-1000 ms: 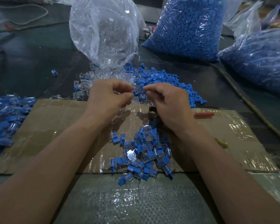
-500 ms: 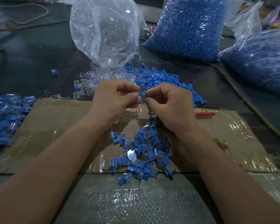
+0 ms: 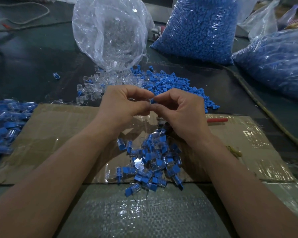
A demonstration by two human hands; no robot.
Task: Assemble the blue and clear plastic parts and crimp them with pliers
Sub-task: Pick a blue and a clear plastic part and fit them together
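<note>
Above the cardboard sheet (image 3: 58, 134), left hand (image 3: 124, 103) and right hand (image 3: 181, 109) have drawn together, both pinching the blue and clear parts (image 3: 152, 101); joining seems underway, crimping not yet.

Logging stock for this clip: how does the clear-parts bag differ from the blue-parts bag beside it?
The clear-parts bag lies open, pieces spilling out; the blue-parts bag stands packed full. The clear-parts bag sags, part-filled; the blue-parts bag bulges. Both are transparent plastic.

We see 1 blue part (image 3: 152, 101) meeting 1 clear part (image 3: 140, 99) mid-air — assembled pieces (image 3: 153, 162) heaped below, the pliers (image 3: 217, 120) flat alongside.
</note>
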